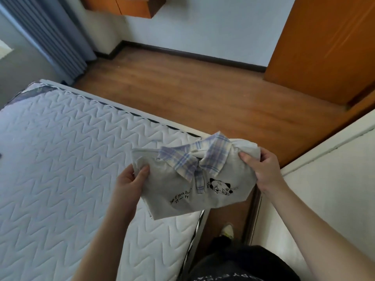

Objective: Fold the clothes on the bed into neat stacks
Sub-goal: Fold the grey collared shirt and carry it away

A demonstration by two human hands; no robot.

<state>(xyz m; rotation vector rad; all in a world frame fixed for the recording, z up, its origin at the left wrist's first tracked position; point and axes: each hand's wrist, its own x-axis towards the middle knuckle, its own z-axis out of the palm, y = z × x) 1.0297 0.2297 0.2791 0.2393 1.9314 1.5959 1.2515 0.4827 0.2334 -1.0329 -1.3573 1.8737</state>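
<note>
A folded grey shirt with a blue-and-cream plaid collar and a black dog print is held in the air over the right edge of the bed. My left hand grips its left edge, thumb on top. My right hand grips its right edge, with the fabric bunched under the fingers. The white quilted mattress below shows no other clothes in view.
Wooden floor lies beyond the bed. An orange door stands at the right, a blue curtain at the left, an orange wall cabinet at the top. A white surface is at my right. My foot stands beside the bed.
</note>
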